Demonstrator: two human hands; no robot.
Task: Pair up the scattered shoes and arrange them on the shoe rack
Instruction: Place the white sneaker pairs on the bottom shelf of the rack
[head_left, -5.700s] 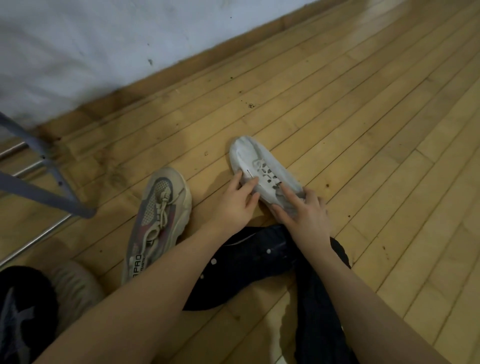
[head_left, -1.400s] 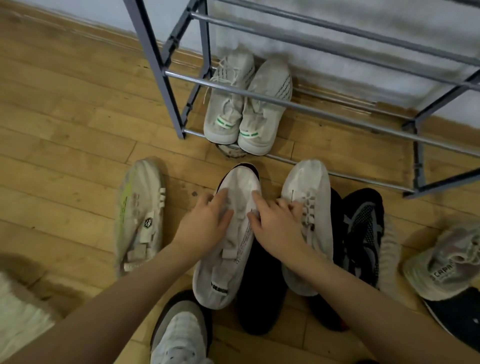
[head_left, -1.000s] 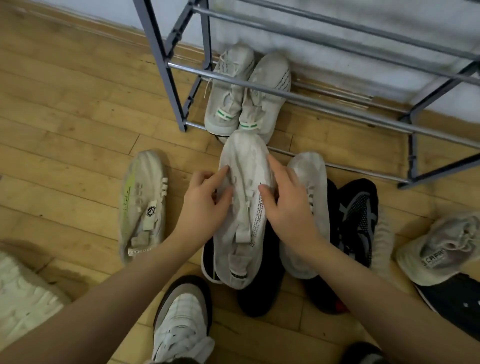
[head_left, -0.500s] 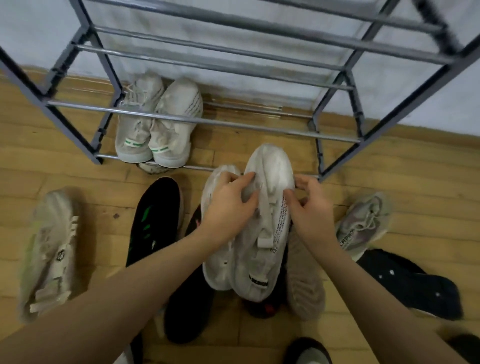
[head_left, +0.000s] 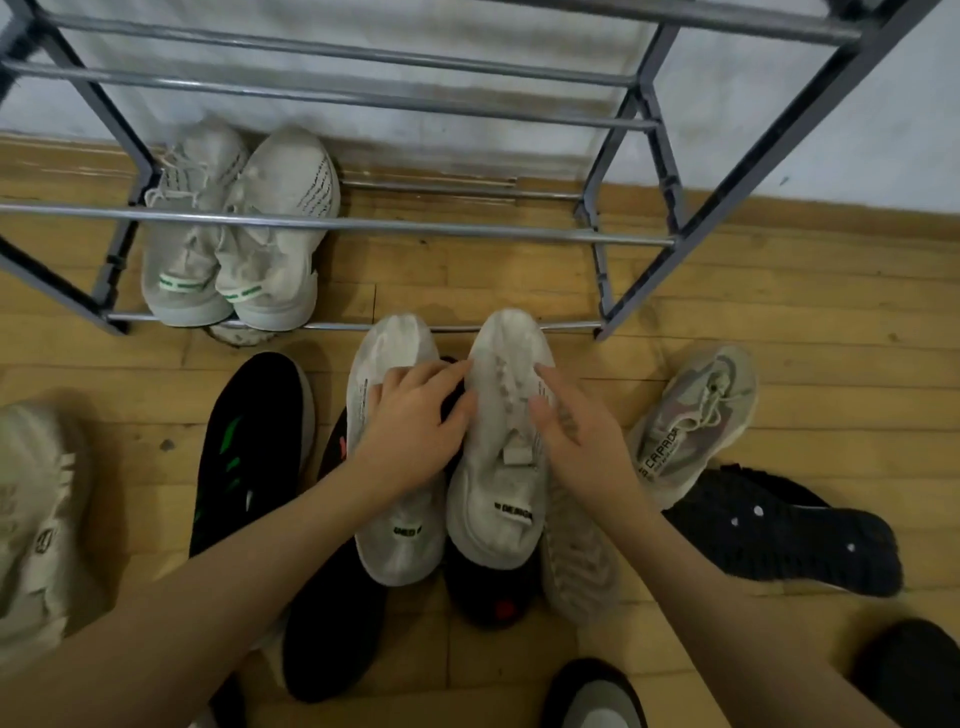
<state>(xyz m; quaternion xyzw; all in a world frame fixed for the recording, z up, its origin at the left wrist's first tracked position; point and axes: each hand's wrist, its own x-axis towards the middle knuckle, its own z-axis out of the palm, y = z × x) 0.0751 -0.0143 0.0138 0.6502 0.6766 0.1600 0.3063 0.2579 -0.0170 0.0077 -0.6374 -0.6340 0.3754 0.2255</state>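
- Two white shoes lie side by side on the floor in the head view, the left white shoe (head_left: 397, 467) and the right white shoe (head_left: 506, 447), toes pointing at the shoe rack (head_left: 332, 224) and nearly touching its lowest front bar.
- Their long axes run straight away from the person, heels nearest the wrists.
- The left hand (head_left: 415, 421) rests on the left white shoe, fingers (head_left: 447, 371) spread and reaching across the gap to the other shoe.
- The right hand (head_left: 576, 436) lies along the outer side of the right white shoe, fingers fairly straight; whether the thumb hooks under is unclear.
- One finished pair (head_left: 236, 234) already sits on the bottom shelf at the left; the open space lies directly ahead, so a forward push should do.
- Black shoes (head_left: 249, 447) and a grey trainer (head_left: 691, 421) wait on either side.
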